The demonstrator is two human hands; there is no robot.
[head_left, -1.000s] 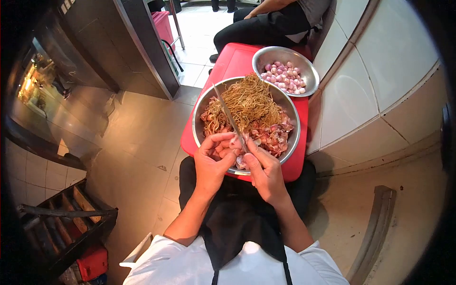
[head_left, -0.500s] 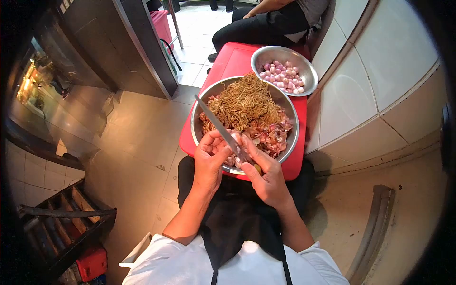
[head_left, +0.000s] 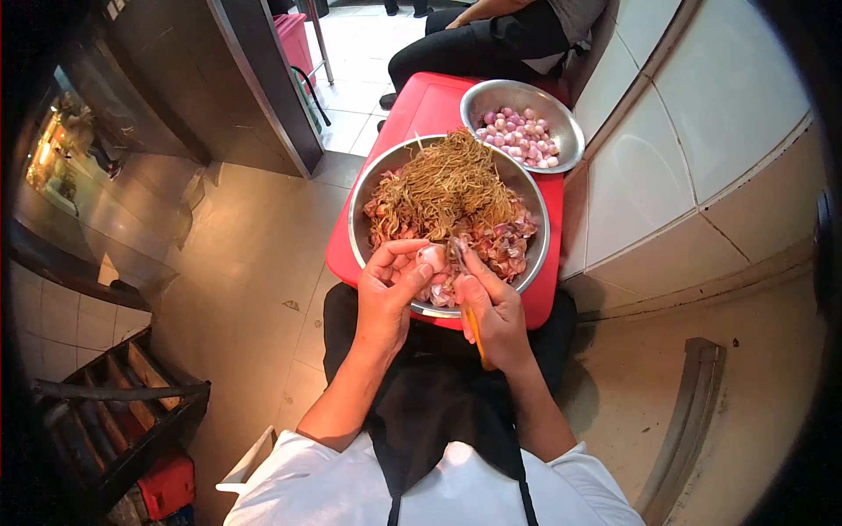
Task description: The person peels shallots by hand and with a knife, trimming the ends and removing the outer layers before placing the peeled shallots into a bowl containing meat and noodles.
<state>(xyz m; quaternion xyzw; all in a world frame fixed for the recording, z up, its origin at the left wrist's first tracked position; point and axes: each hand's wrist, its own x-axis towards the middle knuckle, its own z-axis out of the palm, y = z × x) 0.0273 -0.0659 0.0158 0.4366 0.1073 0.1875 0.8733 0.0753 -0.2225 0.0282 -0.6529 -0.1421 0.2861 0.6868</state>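
My left hand (head_left: 390,280) pinches a pale pink shallot (head_left: 431,256) between thumb and fingers. In my right hand (head_left: 493,314) is a knife with a yellow handle (head_left: 474,326), which sticks out below the palm. Its blade points away from me, close beside the shallot, and looks short from this angle. Both hands are over the near rim of a large steel bowl (head_left: 358,235). Heaped in the bowl are reddish shallot skins (head_left: 507,245) and a tangle of brown dry roots (head_left: 452,180).
A smaller steel bowl (head_left: 568,123) of peeled shallots (head_left: 517,136) stands behind on the red stool (head_left: 408,105). A tiled wall (head_left: 649,193) runs close on the right. Beyond the stool sits another person (head_left: 482,48). A dark slatted rack (head_left: 132,394) stands low at left.
The knife has turned in my right hand: its blade no longer rises up to the left across the bowl, and its yellow handle now shows below. The shallot is more exposed.
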